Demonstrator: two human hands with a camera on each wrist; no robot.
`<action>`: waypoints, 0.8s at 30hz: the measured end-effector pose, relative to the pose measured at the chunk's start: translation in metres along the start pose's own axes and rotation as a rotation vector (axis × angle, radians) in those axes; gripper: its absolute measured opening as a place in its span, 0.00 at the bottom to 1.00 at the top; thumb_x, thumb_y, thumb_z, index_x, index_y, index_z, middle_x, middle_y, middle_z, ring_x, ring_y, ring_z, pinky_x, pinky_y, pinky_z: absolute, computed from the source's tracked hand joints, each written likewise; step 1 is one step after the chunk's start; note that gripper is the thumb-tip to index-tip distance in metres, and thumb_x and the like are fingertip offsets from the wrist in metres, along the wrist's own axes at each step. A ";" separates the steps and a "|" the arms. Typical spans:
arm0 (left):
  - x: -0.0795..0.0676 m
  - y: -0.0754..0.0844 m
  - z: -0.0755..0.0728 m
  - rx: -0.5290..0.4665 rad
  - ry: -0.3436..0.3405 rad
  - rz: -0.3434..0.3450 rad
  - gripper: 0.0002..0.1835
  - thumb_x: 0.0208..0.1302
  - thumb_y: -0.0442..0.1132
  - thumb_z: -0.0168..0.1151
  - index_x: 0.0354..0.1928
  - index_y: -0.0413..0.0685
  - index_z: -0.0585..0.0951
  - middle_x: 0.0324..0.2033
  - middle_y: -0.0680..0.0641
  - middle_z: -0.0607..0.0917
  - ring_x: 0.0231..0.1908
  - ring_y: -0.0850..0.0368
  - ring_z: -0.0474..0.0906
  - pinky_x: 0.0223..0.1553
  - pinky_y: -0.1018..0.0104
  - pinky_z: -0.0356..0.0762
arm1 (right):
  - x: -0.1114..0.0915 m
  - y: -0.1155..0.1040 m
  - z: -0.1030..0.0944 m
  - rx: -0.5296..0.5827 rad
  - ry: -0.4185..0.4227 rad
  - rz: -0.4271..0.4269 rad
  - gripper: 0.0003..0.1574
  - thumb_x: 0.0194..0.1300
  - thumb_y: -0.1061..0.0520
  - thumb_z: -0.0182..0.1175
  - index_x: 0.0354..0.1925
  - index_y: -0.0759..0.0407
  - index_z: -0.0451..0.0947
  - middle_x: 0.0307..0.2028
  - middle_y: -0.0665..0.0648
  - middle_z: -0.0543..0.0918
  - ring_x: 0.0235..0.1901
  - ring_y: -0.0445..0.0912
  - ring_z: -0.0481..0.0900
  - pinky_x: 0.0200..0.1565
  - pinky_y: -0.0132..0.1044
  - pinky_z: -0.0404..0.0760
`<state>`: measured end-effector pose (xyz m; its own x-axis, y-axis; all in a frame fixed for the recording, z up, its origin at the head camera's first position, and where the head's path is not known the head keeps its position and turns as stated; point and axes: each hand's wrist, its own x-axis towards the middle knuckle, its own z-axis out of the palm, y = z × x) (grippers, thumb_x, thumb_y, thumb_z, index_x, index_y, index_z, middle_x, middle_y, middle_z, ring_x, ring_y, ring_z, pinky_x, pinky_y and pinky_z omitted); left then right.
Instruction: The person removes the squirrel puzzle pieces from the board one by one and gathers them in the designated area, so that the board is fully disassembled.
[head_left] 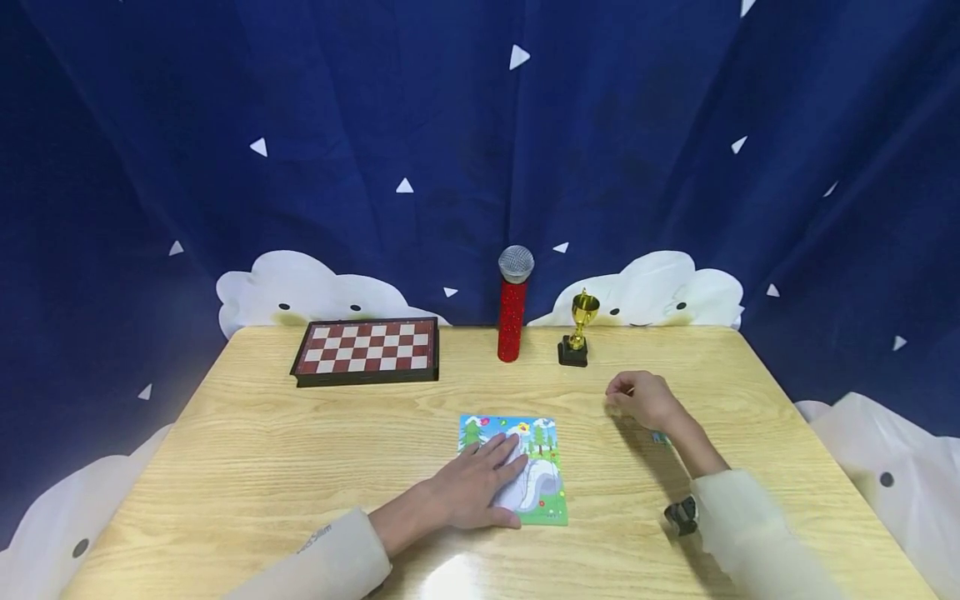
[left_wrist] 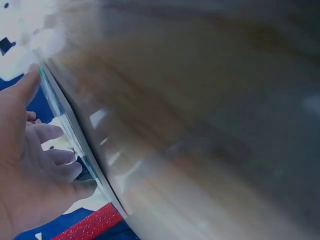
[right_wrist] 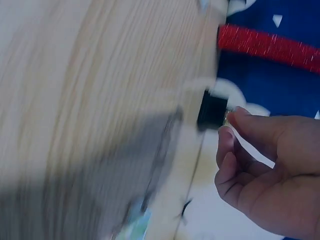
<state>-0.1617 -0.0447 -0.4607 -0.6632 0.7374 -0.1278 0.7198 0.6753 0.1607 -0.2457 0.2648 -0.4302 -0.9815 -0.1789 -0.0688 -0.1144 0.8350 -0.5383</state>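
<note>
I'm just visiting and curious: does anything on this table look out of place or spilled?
Nothing looks spilled or damaged. Mildly odd: a small colourful piece lies apart from the picture under the left hand, partly hidden by the right arm. The mic and trophy are standing.

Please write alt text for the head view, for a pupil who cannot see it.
A person's left hand lies spread on a colourful picture card while the right hand hovers above the wooden table. Farther back, left to right: a checkered board, a red microphone and a gold trophy.
</note>
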 end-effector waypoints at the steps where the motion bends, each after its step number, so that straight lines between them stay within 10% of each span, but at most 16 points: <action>1: -0.001 -0.001 0.000 -0.005 0.002 -0.003 0.45 0.61 0.69 0.48 0.73 0.51 0.56 0.74 0.43 0.52 0.74 0.46 0.48 0.69 0.48 0.58 | 0.001 -0.007 0.004 0.009 -0.003 -0.012 0.07 0.66 0.60 0.57 0.36 0.63 0.79 0.34 0.59 0.82 0.32 0.46 0.77 0.28 0.34 0.73; 12: -0.016 -0.006 -0.005 -0.009 -0.038 -0.090 0.44 0.62 0.70 0.46 0.73 0.52 0.56 0.74 0.44 0.52 0.74 0.48 0.49 0.69 0.46 0.57 | 0.014 -0.057 0.045 0.049 -0.041 -0.148 0.04 0.61 0.62 0.61 0.33 0.62 0.81 0.28 0.54 0.83 0.28 0.40 0.77 0.29 0.31 0.74; 24: -0.029 -0.009 -0.002 -0.009 -0.057 -0.123 0.43 0.63 0.70 0.43 0.72 0.51 0.58 0.74 0.46 0.54 0.73 0.49 0.50 0.68 0.45 0.57 | 0.015 -0.085 0.074 0.105 -0.129 -0.050 0.03 0.62 0.60 0.62 0.33 0.59 0.81 0.25 0.51 0.80 0.26 0.41 0.73 0.30 0.31 0.73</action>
<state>-0.1498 -0.0724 -0.4562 -0.7334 0.6488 -0.2027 0.6318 0.7607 0.1490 -0.2392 0.1528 -0.4475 -0.9462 -0.2897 -0.1439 -0.1390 0.7658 -0.6278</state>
